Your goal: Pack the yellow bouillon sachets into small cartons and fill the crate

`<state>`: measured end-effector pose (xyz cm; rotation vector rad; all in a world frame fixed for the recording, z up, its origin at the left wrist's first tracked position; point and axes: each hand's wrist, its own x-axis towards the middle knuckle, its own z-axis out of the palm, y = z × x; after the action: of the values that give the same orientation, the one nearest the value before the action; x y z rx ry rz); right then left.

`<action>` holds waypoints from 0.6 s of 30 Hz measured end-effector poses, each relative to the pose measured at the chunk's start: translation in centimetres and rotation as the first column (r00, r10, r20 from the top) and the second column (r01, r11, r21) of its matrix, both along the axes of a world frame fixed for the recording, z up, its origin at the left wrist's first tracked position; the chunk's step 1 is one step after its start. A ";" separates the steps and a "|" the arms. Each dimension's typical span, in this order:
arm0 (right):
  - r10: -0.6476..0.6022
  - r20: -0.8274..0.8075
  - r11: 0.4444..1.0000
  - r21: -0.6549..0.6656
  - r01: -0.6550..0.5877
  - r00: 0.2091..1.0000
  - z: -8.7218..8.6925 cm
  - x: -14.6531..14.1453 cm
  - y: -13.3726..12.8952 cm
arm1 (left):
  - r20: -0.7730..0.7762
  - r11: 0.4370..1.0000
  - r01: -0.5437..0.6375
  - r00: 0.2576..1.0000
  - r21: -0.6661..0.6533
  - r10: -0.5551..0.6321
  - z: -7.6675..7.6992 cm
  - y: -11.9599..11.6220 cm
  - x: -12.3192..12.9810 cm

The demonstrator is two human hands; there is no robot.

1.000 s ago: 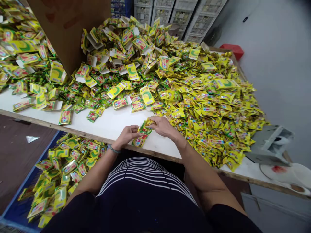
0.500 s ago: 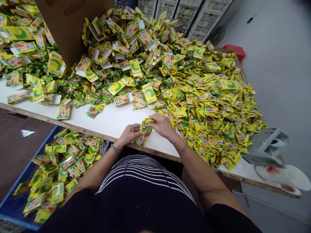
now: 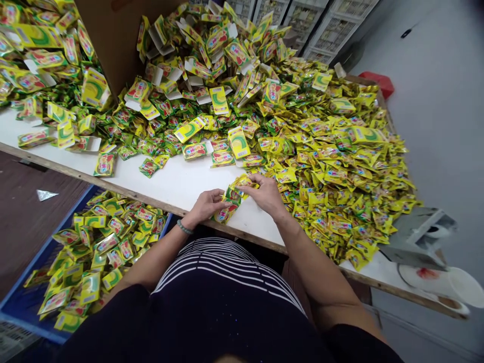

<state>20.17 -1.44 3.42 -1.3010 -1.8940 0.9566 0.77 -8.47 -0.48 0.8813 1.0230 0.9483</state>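
Near the table's front edge, my left hand (image 3: 207,205) has its fingers closed on a small yellow-green box (image 3: 226,210). My right hand (image 3: 264,192) pinches a yellow packet (image 3: 242,181) just above the box. Green packet material shows between the two hands, at the box's upper end; exactly how far it sits inside is hidden by the fingers. A heap of yellow packets (image 3: 333,171) lies right of my right hand. Flat boxes and green packets (image 3: 149,166) lie beyond my left hand.
A blue crate (image 3: 26,282) with many filled boxes stands below the table (image 3: 132,176) at left. Brown cardboard (image 3: 113,40) rises behind. At right are a grey metal device (image 3: 419,237) and a white plate (image 3: 412,275). White crates (image 3: 333,33) are stacked behind.
The view has shifted, so the scene sits slightly to the right. My right hand and its yellow packet have tilted up and a little away from the box. My left hand keeps hold of the box.
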 end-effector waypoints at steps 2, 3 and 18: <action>0.016 -0.004 1.000 0.011 -0.016 1.000 -0.1 0.0 -0.2 | -0.006 1.000 0.004 1.000 -0.003 -0.004 -0.1 0.0 0.0; 0.046 -0.002 0.999 0.009 -0.046 0.999 -0.2 0.0 -0.3 | -0.007 1.000 0.002 1.000 -0.002 -0.002 -0.2 0.1 -0.1; 0.037 0.000 0.999 0.015 -0.037 0.999 -0.2 -0.1 0.3 | -0.053 0.999 -0.015 0.998 0.030 0.016 -0.2 0.3 0.2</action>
<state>20.05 -1.19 3.22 -1.2605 -1.9277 0.9598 0.96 -8.13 -0.64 0.9289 1.0651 0.9594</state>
